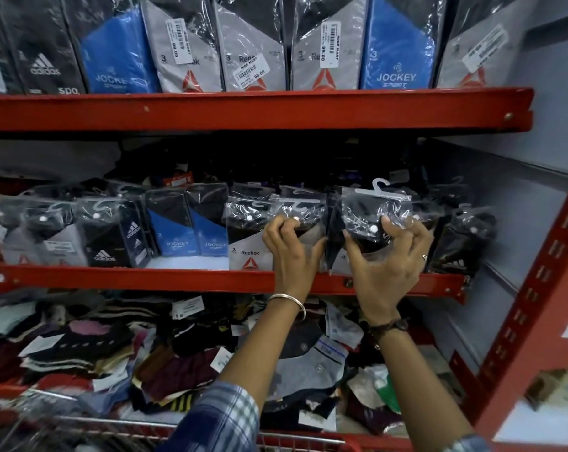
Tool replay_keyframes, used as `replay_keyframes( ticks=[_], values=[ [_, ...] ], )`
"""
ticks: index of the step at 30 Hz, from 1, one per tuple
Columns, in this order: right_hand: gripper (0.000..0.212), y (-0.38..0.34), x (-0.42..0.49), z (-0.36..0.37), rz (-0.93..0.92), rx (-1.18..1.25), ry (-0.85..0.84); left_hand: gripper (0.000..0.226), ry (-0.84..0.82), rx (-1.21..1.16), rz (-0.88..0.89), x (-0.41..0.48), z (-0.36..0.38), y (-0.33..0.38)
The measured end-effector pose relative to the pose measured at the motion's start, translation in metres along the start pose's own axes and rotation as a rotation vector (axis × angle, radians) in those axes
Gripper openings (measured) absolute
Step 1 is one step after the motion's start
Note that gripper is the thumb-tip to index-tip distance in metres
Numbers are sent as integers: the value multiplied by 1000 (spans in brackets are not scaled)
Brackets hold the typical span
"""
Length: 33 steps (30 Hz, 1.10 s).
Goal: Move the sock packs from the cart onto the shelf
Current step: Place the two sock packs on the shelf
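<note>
My right hand (pixel 388 265) grips a black sock pack (pixel 369 223) in clear plastic with a white hanger hook, holding it upright on the middle red shelf (pixel 178 279). My left hand (pixel 290 247) pinches the top of a neighbouring grey-and-black sock pack (pixel 295 212) standing just to the left of it. Both packs stand in a row of upright packs: Reebok (pixel 248 243), blue Jockey (pixel 191 230) and black Adidas (pixel 108 236). The cart's wire rim (pixel 113 419) shows at the bottom left edge, its contents blurred.
The upper shelf (pixel 243 107) carries a full row of tall sock packs. Below the middle shelf lies a heap of loose socks with tags (pixel 178 350). A red slotted upright post (pixel 533 305) and grey side panel (pixel 504 203) close the right side. A black Adidas pack (pixel 461 243) stands at the row's right end.
</note>
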State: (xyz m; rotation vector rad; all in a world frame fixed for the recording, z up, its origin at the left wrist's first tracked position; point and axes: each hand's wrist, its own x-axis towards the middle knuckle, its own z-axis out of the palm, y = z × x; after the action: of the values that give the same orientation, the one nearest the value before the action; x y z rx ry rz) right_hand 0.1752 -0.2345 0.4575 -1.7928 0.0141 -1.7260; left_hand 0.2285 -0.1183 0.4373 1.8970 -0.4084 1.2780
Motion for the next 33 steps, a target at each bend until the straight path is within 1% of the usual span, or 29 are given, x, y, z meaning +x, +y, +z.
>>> replay_keyframes(
  ticks=[4,7,10,11,13,16,18,22,26,28,33],
  values=[
    [58,6,-8,11,10,18,10,50,-17,2,-7,-6,7,-5],
    [56,13,-15,20,68,11,-47,42,-56,9,-27,-17,12,-9],
    [53,21,-18,29,108,-22,-183,28,-89,121,-2,-22,14,-15],
    [54,23,-18,32,102,-52,-260,28,-102,191,0,-22,14,-16],
    [64,27,-21,34,75,-152,-403,31,-142,309,21,-24,14,-16],
    [76,33,-30,34,25,-342,-463,34,-222,413,70,-35,12,-20],
    [75,32,-36,29,12,-388,-470,38,-266,446,91,-43,10,-23],
    [64,22,-61,11,-39,-361,-504,41,-318,377,93,-62,-7,-25],
    [61,4,-112,-12,-84,-328,-630,37,-296,268,39,-97,-47,-31],
    [63,-6,-139,-22,-62,-328,-709,35,-303,231,-14,-121,-70,-37],
    [66,-33,-212,-43,53,-309,-879,40,-443,221,-129,-192,-132,-60]
  ],
)
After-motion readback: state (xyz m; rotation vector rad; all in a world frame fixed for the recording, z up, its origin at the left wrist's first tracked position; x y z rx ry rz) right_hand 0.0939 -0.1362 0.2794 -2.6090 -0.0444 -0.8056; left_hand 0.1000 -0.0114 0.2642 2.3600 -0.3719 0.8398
